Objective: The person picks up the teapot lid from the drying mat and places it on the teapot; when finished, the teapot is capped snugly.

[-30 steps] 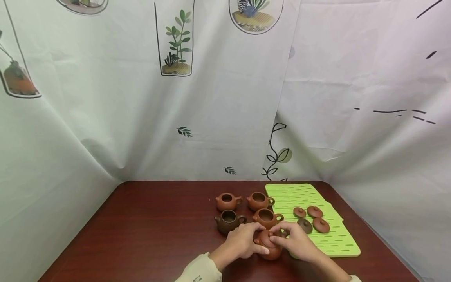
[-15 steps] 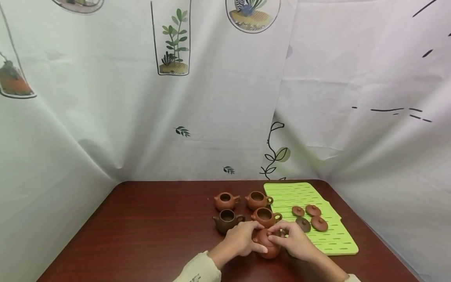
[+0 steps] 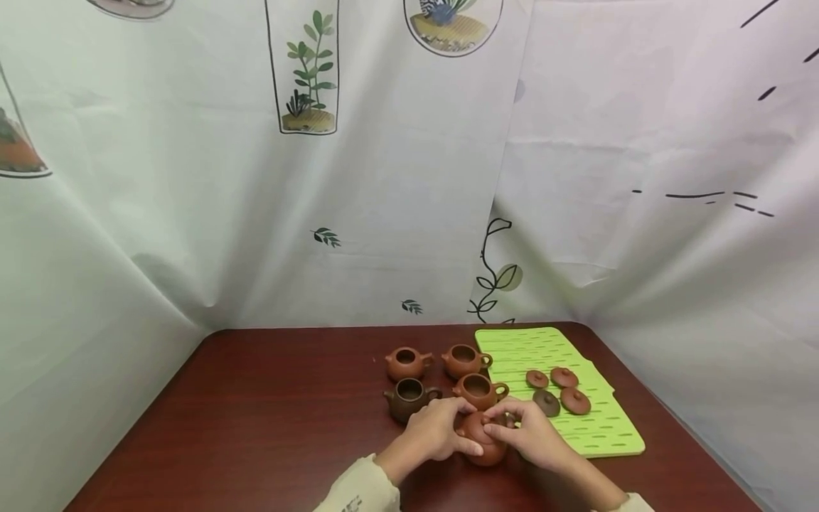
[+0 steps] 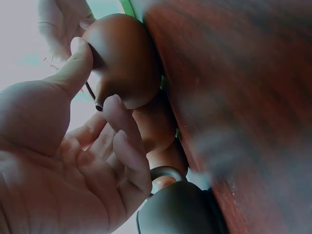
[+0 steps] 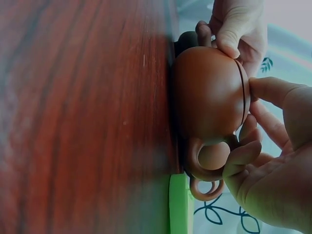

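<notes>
A reddish-brown clay teapot stands at the table's near middle with its lid seated on top. My left hand grips it from the spout side, thumb against the body near the rim. In the left wrist view the spout points between thumb and fingers. From the other side, my right hand pinches the lid's knob between thumb and index finger. The right wrist view shows a thin dark seam between lid and body, and the handle close by the right fingers.
Behind the hands stand lidless teapots: a dark brown one and reddish ones at back left, back right and front right. A green mat on the right bears several lids, including a dark one.
The head view has shifted slightly, so everything sits a little further left and up. Both hands keep the same hold on the teapot and its lid.
</notes>
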`<control>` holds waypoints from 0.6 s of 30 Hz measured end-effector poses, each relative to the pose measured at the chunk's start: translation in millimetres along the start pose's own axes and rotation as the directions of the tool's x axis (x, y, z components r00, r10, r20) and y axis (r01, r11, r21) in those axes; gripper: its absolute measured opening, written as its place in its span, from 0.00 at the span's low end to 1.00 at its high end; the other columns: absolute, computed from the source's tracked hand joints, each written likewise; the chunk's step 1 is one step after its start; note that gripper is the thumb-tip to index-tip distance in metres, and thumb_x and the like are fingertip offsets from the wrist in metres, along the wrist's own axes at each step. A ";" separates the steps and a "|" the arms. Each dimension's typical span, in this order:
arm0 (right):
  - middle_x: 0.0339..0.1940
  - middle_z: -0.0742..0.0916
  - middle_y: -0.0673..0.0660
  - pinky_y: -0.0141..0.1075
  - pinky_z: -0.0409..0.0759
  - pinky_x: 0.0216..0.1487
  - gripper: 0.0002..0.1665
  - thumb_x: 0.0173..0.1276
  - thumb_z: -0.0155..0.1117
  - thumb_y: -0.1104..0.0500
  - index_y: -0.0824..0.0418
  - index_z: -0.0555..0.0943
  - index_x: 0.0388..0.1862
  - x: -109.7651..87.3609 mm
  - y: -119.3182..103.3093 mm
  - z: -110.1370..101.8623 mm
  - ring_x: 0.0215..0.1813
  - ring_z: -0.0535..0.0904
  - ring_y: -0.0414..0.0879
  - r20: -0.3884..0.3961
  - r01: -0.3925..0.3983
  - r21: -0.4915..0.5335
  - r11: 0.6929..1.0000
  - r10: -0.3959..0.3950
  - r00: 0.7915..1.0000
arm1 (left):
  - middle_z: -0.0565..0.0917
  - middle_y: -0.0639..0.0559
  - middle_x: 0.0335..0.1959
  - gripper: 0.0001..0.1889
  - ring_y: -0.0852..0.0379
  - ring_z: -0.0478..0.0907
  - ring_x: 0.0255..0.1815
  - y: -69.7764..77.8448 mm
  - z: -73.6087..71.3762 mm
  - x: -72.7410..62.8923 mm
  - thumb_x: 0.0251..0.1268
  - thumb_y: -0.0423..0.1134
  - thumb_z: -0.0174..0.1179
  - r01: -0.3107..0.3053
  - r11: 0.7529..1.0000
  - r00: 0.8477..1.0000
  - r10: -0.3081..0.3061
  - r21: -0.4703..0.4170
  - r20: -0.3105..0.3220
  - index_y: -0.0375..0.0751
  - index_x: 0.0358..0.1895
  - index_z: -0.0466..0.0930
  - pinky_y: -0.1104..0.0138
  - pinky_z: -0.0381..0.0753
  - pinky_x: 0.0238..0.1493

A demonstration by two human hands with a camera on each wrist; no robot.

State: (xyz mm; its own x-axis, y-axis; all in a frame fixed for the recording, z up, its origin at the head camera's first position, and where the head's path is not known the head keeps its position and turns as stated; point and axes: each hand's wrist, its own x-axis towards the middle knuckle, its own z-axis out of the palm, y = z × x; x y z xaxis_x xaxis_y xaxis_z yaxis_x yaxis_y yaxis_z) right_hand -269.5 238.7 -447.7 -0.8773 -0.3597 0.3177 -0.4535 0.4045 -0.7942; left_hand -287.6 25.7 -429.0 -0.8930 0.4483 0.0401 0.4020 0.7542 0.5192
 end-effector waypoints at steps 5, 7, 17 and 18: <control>0.38 0.86 0.58 0.31 0.73 0.27 0.08 0.66 0.70 0.62 0.63 0.87 0.43 -0.5 -3.3 -1.1 0.27 0.71 0.38 0.020 -0.013 0.025 1.000 0.012 1.000 | 0.83 0.65 0.50 0.32 0.52 0.81 0.51 0.7 -0.9 0.4 0.41 0.63 0.75 -0.001 0.999 1.000 0.001 0.035 0.009 0.63 0.55 0.82 0.53 0.79 0.39; 0.39 0.86 0.58 0.31 0.72 0.27 0.08 0.66 0.70 0.62 0.63 0.87 0.43 -1.5 -4.5 -2.1 0.27 0.71 0.38 0.024 -0.018 0.030 0.999 0.018 1.000 | 0.82 0.66 0.50 0.32 0.52 0.81 0.50 1.1 -0.1 0.7 0.41 0.63 0.75 -0.012 0.999 1.000 0.012 0.052 0.013 0.64 0.55 0.82 0.53 0.79 0.39; 0.40 0.87 0.57 0.32 0.76 0.31 0.09 0.68 0.68 0.60 0.62 0.87 0.45 -2.0 -3.6 -5.3 0.31 0.75 0.39 0.036 0.011 0.032 0.999 -0.012 0.999 | 0.82 0.66 0.51 0.34 0.54 0.81 0.51 -0.3 -3.6 -1.1 0.40 0.62 0.77 -0.054 0.997 0.998 0.053 0.046 0.019 0.61 0.56 0.81 0.55 0.80 0.40; 0.41 0.87 0.57 0.32 0.77 0.31 0.09 0.68 0.68 0.60 0.62 0.86 0.45 -2.0 -3.3 -6.1 0.31 0.76 0.39 0.037 0.006 0.033 0.999 -0.008 0.999 | 0.82 0.66 0.51 0.34 0.54 0.81 0.51 -0.8 -4.8 -1.5 0.40 0.61 0.77 -0.062 0.997 0.998 0.061 0.042 0.014 0.61 0.56 0.81 0.55 0.80 0.40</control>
State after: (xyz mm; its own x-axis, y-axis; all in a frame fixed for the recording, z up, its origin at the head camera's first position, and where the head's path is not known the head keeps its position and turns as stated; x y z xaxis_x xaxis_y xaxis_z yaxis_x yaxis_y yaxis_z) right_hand -267.2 243.2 -442.6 -0.8674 -0.3937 0.3044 -0.4537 0.3743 -0.8087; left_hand -287.5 22.2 -425.4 -0.8639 0.5001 0.0599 0.4644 0.7448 0.4791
